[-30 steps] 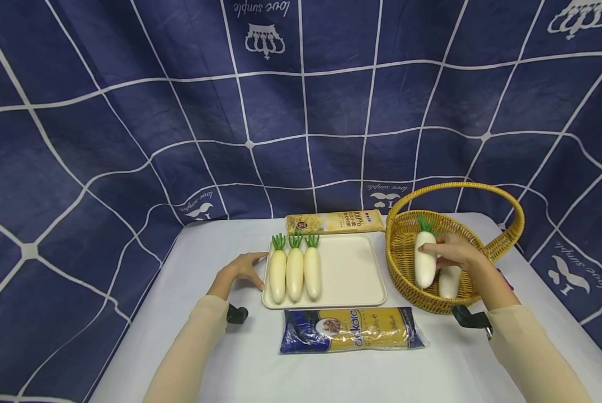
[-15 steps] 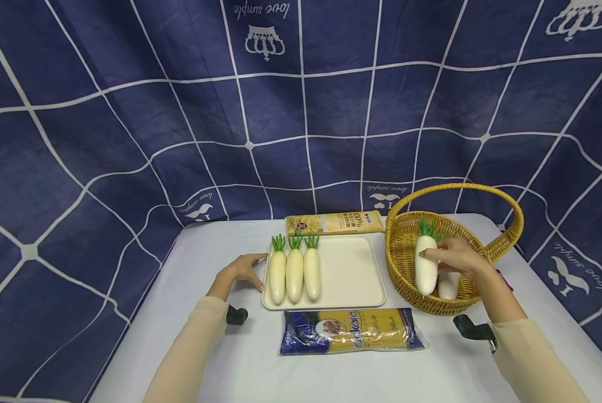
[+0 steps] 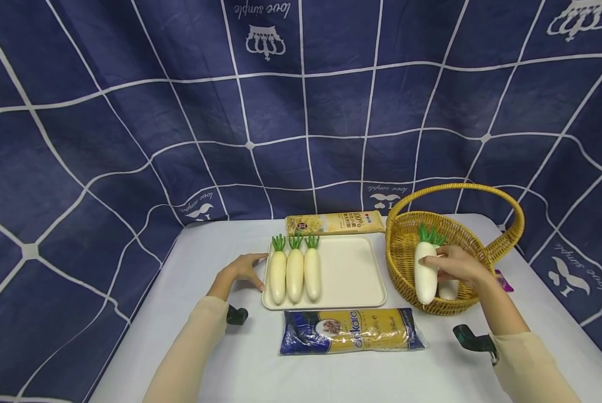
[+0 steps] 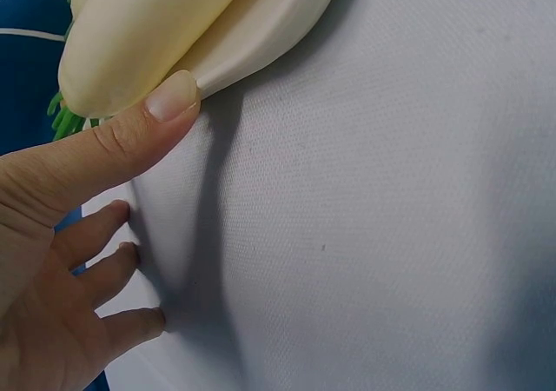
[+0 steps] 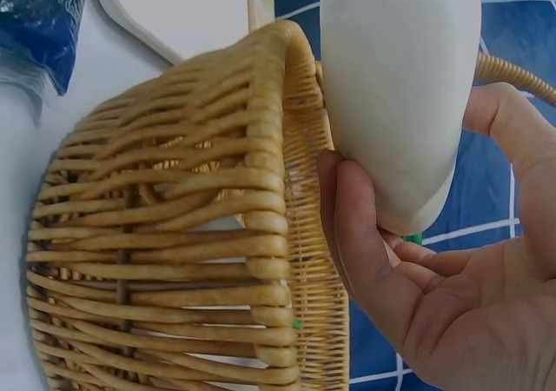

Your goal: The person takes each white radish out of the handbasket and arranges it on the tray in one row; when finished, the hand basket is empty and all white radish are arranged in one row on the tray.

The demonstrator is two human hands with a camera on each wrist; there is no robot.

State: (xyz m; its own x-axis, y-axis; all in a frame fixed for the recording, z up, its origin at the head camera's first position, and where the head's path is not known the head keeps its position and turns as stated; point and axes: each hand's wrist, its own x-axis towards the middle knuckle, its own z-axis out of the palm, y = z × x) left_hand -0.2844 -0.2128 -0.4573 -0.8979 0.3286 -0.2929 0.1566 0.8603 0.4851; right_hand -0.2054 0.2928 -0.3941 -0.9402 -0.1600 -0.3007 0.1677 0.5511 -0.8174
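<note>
My right hand grips a white radish with green leaves, held between thumb and fingers over the wicker basket. In the right wrist view this radish stands above the basket's rim. A second white radish lies in the basket, partly hidden by my hand. At the left, my left hand rests by the cream tray, its thumb at the rim and its other fingers spread. Three radishes lie side by side on the tray's left part.
A blue and yellow pasta packet lies in front of the tray, and a yellow pasta packet behind it. The basket's tall handle arches over it. A small purple packet shows beside the basket.
My right hand has drawn the gripped radish slightly towards me, so its tip now overlaps the basket's near rim in the head view. The left hand keeps its place at the tray.
</note>
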